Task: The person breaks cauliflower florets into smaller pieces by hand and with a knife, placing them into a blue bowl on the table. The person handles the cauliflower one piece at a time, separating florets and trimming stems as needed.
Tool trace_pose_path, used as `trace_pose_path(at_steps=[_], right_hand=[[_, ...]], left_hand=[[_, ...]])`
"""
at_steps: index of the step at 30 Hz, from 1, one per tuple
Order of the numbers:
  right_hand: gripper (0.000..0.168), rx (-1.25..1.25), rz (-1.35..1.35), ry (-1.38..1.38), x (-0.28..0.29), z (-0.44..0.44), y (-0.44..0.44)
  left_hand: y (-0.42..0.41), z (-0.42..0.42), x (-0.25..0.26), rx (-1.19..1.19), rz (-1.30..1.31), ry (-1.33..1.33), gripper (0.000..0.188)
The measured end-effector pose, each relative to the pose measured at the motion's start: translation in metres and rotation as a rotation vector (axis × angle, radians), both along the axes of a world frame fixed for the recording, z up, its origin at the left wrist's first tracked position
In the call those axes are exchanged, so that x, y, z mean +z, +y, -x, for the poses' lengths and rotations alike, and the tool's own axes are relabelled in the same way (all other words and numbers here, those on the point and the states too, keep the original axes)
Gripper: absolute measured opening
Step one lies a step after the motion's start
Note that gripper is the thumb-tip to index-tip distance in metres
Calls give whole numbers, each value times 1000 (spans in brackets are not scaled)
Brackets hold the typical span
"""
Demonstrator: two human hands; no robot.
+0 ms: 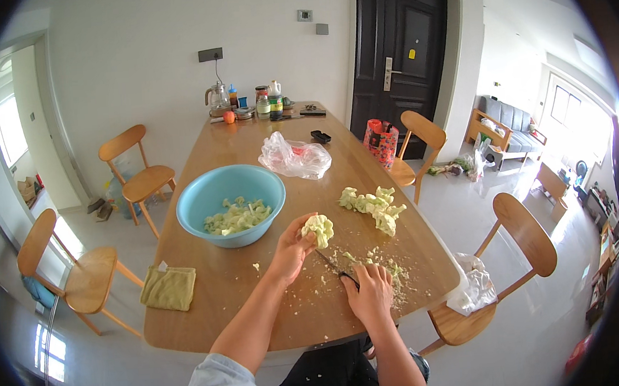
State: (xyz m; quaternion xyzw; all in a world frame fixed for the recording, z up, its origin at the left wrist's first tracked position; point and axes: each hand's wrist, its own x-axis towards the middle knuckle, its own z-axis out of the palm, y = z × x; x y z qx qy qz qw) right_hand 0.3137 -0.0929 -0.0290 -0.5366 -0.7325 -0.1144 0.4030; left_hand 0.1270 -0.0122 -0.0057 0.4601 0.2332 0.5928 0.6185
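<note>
Raised over the table, my left hand (293, 249) holds a cauliflower floret (318, 231) between thumb and fingers. My right hand (371, 290) grips a black-handled cutting tool (346, 277); its thin blade points up and left, towards the floret. The fingers partly cover the handle, so whether it is a knife or scissors is unclear. Crumbs of cauliflower (401, 289) are scattered around the right hand. Farther right lie larger cauliflower pieces (370, 204). To the left stands a light-blue plastic basin (190, 223) with cut florets (238, 217) in its bottom.
A folded green cloth (168, 289) lies at the wooden table's (226, 306) left edge. Beyond the basin rests a crumpled plastic bag (294, 156), with a small black object (320, 136) nearby. Bottles (275, 101), an apple (229, 117) and a glass kettle (219, 98) stand at the far end. Wooden chairs (525, 237) flank both sides.
</note>
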Motion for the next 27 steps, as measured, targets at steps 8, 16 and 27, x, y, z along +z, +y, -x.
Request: trace_pose_path(at_steps=[8, 16, 27], right_hand=[[39, 513, 226, 561, 34, 31, 54], [24, 588, 198, 515, 33, 40, 88], [26, 631, 125, 482, 24, 30, 79]], left_hand=[[2, 3, -5, 19, -83, 12, 37], [9, -2, -14, 148, 4, 94, 52], [0, -6, -9, 74, 118, 147, 61]])
